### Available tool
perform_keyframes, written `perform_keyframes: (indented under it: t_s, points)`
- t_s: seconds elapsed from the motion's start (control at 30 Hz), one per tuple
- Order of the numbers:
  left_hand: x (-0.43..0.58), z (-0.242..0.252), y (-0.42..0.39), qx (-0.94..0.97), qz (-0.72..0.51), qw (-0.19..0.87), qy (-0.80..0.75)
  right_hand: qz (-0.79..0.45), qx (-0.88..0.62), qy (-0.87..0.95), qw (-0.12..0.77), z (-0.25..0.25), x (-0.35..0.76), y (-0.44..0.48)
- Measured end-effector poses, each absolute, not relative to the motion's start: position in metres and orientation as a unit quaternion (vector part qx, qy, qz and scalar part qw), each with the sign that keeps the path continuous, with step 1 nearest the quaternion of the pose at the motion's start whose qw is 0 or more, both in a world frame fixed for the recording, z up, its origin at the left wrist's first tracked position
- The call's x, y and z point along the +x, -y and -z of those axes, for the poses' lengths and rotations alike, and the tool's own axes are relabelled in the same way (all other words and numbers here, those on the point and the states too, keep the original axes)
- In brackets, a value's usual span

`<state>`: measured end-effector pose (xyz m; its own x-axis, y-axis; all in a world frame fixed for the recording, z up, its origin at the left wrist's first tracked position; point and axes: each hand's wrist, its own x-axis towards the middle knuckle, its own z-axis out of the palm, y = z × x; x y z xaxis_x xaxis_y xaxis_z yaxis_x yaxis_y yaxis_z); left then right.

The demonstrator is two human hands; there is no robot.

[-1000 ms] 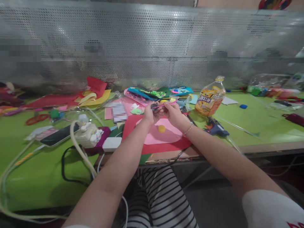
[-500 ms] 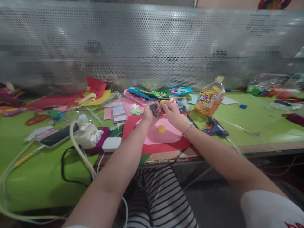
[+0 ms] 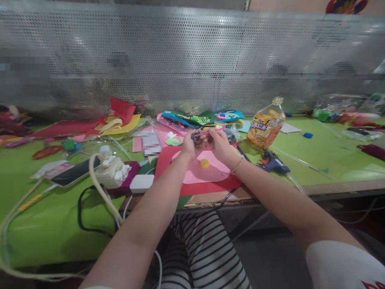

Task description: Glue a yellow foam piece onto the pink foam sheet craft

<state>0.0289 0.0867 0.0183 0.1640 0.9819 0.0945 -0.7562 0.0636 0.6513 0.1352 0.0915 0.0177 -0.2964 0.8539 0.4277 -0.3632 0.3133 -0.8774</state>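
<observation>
Pink, thin and bright, a long narrow strip [image 3: 220, 129] is pinched between the thumb and fingers of the right hand [image 3: 221, 143]. The left hand [image 3: 191, 145] has its fingers curled around a small, round, black thing [image 3: 196, 137]; it is too small to tell what it is made of. So both hands have a narrow grip, and neither is wide.

The hands are close together. The strip runs mostly side to side, with its left end by the black thing and its right end a bit higher. The right hand is the nearer one to most of the strip, and the left hand is the nearer one to the black thing. I cannot tell if the two things touch.

Closer to the person, a flat, round, yellow disc [image 3: 205, 163] sits on a pale pink paper with round corners [image 3: 192, 173]. That paper lies on a big red sheet [image 3: 165, 162] at the edge of the shiny green table [image 3: 313, 148]. To the right is a dark blue glue gun [image 3: 276, 163], and behind it stands a clear plastic bottle with a yellow label [image 3: 264, 126].
</observation>
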Motion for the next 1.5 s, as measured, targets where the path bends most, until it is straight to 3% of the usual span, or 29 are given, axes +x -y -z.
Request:
perform_keyframes:
  t_s: [0.23,0.4,0.6,0.83,1.03,1.2,1.5]
  points:
    - [0.027,-0.016,-0.093,0.309,-0.613,0.702,-0.191,-0.371,-0.198,0.668,0.614,-0.024,0.144,-0.086]
    - [0.031,-0.019,-0.09,0.281,-0.652,0.655,-0.259,-0.103,-0.228,0.824,0.508,-0.025,0.151,-0.087]
    - [0.034,-0.017,-0.092,0.315,-0.673,0.619,-0.254,0.008,-0.274,0.852,0.445,-0.019,0.155,-0.101]
    - [0.036,-0.01,-0.095,0.397,-0.673,0.58,-0.231,0.074,-0.291,0.873,0.385,-0.021,0.163,-0.113]
    - [0.038,-0.006,-0.098,0.433,-0.671,0.54,-0.267,0.058,-0.322,0.877,0.353,-0.023,0.167,-0.117]
    - [0.037,-0.002,-0.101,0.45,-0.67,0.516,-0.286,-0.004,-0.314,0.874,0.372,-0.019,0.17,-0.123]
    - [0.035,-0.005,-0.102,0.398,-0.674,0.547,-0.296,0.0,-0.27,0.865,0.423,-0.017,0.169,-0.123]
